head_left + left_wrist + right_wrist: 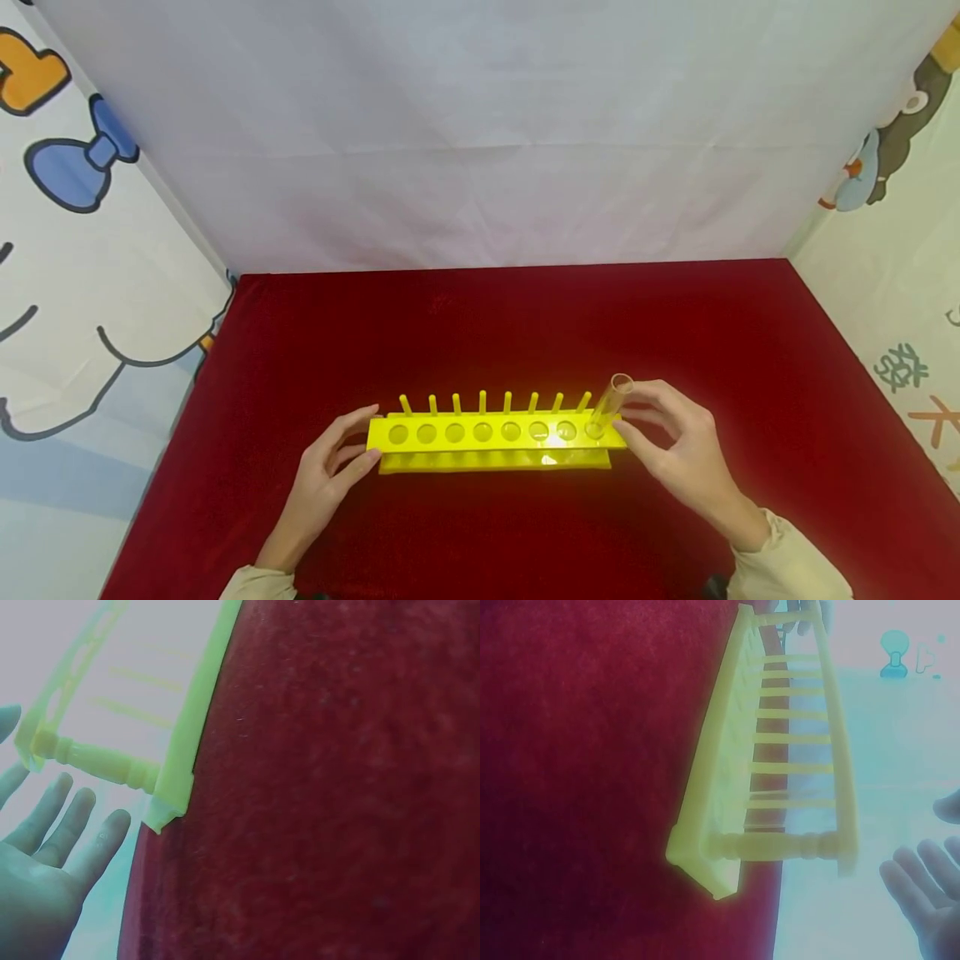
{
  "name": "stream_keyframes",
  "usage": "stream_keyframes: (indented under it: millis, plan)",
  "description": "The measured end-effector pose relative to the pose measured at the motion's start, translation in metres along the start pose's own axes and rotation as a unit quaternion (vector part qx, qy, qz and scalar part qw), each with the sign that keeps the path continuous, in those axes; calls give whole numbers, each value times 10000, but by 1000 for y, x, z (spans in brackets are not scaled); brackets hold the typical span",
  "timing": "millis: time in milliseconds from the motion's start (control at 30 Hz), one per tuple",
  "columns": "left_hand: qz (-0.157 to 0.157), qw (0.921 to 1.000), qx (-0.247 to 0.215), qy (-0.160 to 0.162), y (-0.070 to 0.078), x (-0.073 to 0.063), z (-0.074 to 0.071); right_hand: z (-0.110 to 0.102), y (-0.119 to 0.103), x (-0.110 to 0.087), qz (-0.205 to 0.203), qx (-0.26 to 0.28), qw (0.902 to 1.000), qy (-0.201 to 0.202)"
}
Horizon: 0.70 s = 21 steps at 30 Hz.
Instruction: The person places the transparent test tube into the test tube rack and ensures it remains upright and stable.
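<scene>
A yellow test tube rack (495,432) stands on the red cloth, with a row of holes on top and pegs along its back. One clear test tube (613,397) stands in the rightmost hole, tilted in the head view. At the rack's left end my left hand (327,477) pinches the top plate, thumb on the front corner and index finger at the back corner; its other fingers extend beside the end post (105,763). My right hand (678,446) is by the right end, beside the tube. In the right wrist view its fingers (909,889) appear apart from the rack.
Red cloth (480,333) covers the table. A white curtain (495,167) rises behind it, and printed panels with cartoon figures (71,175) stand at the left and right sides.
</scene>
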<state>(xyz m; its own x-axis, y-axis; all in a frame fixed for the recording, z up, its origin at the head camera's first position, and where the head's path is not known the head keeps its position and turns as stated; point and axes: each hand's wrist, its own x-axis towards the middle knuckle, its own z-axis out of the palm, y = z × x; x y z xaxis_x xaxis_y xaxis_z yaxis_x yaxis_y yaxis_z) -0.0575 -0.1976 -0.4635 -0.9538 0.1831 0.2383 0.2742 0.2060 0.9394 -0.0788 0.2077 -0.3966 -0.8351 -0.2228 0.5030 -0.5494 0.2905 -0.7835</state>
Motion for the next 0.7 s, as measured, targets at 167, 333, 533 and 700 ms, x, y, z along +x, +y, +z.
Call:
stream_keyframes:
  millis: [167,333,533,700]
  plan:
    - [79,9997,227,100,3,3,-6,-1,-13,6,-202,-77,9998,44]
    - [190,9988,390,218,5,6,-11,-3,-16,8,-143,-317,9994,41]
    - [246,9973,600,357,5,10,-13,-7,-12,8,-230,-558,9982,69]
    - [241,9944,859,562,4,11,-15,-8,-22,10,-106,-774,9969,77]
